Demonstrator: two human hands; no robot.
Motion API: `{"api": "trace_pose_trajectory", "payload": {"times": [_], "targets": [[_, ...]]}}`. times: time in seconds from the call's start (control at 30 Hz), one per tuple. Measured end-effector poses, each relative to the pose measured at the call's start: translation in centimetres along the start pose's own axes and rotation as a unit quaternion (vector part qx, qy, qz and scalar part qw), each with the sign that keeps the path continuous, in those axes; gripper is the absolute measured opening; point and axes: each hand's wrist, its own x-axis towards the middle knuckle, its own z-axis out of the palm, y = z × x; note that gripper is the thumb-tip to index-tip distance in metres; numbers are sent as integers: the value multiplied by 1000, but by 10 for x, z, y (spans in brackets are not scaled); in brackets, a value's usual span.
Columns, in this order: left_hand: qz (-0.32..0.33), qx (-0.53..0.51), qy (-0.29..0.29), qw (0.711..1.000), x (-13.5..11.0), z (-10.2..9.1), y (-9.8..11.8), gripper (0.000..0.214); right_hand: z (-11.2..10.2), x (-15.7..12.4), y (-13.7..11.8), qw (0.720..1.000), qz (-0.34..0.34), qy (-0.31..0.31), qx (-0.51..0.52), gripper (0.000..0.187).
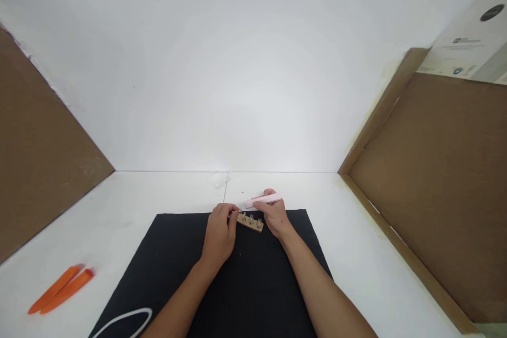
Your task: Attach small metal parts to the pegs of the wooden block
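My right hand (275, 216) is closed around a pale pink pen-shaped tool (269, 198), which points left above the back edge of a black mat. Just left of it, my left hand (222, 227) pinches at the left end of a short tan strip (256, 227). Several small silvery, clear-looking pieces (251, 218) stand in a row on that strip. The left fingertips cover the strip's end, so whether they also grip a small piece is hidden. The tool's left tip is close to the left fingertips, apparently apart from them.
The black mat (253, 285) lies on a white table. Two orange strip-like items (63, 290) lie at the left, and a white cable (127, 316) loops at the front. A small clear plastic piece (221, 179) is near the white back wall. Brown boards (435, 179) flank both sides.
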Motion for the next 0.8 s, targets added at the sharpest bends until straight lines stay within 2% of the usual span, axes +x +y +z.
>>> {"api": "trace_pose_trajectory", "payload": {"times": [0.1, 0.4, 0.63, 0.8], "targets": [[-1, 0, -1, 1000, 0, 0, 0, 19, 0, 1, 1, 1000, -1, 8, -2, 41], [-2, -1, 3, 1000, 2, 1, -1, 21, 1, -6, -9, 997, 18, -66, 22, 41], [0, 1, 0, 1000, 1, 0, 2, 21, 0, 0, -1, 1000, -1, 12, 0, 41], [1, 2, 4, 1000, 1, 0, 1, 21, 0, 1, -2, 1000, -2, 18, 1, 40]]}}
